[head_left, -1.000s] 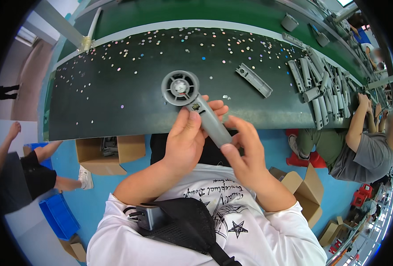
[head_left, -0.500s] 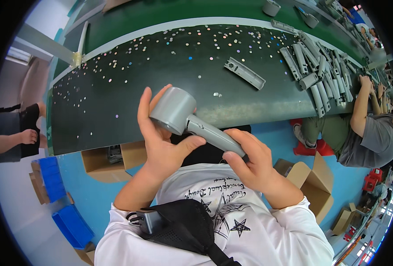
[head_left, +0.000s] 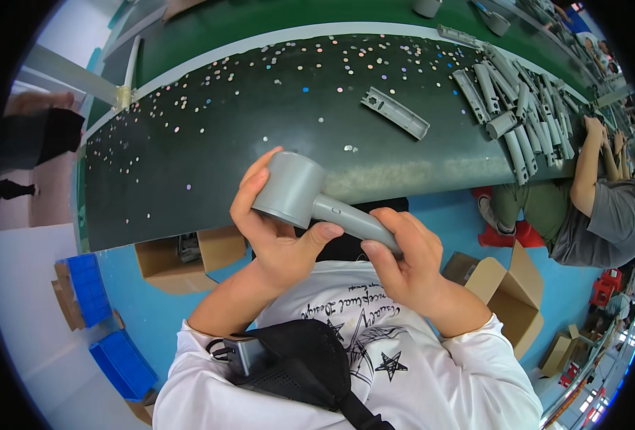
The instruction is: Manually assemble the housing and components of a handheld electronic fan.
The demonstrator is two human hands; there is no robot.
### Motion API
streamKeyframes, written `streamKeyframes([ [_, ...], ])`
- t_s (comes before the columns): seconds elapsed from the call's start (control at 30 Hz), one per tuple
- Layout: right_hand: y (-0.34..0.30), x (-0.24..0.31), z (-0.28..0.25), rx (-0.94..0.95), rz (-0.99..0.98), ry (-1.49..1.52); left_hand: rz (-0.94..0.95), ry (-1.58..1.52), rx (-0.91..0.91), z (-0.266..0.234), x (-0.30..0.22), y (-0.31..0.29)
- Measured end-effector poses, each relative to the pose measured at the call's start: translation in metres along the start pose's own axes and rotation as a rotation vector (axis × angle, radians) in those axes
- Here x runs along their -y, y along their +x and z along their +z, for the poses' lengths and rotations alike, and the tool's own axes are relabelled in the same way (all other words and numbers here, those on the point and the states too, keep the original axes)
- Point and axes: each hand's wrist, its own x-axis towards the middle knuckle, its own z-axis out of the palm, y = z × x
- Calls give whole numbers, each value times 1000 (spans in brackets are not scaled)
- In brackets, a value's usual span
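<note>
A grey plastic hair dryer housing (head_left: 292,185), with a short wide barrel and a slim handle, is held up in front of me near the table's front edge. My left hand (head_left: 280,247) is closed around the barrel, its thumb by the joint with the handle. The handle's far end sits in my right hand (head_left: 412,266), between thumb and fingers. A small oval opening shows on the handle. Beyond my hands, a loose grey half-shell handle piece (head_left: 396,113) lies on the dark tabletop (head_left: 224,161).
A heap of grey handle shells (head_left: 529,118) covers the table's right end, where a co-worker (head_left: 595,215) sits. Small round stickers dot the far side. Open cardboard boxes (head_left: 507,304) stand below on the floor, with blue bins (head_left: 122,365) at left. Another person is at the far left.
The housing has turned slightly in my hands and shifted a little right; the dark gap at the barrel joint no longer shows. The person at far left has moved.
</note>
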Motion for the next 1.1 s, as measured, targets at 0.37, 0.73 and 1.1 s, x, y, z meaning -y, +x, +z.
streamKeyframes([
  [0.37, 3, -5, -10, 190, 584, 530, -246, -55, -18, -7, -17, 22],
  [0.73, 5, -22, -5, 466, 917, 1687, -479, -104, 73, -7, -32, 43],
  [1.1, 13, -30, -5, 406, 1077, 1437, -119, 285, 166, -14, -16, 39],
])
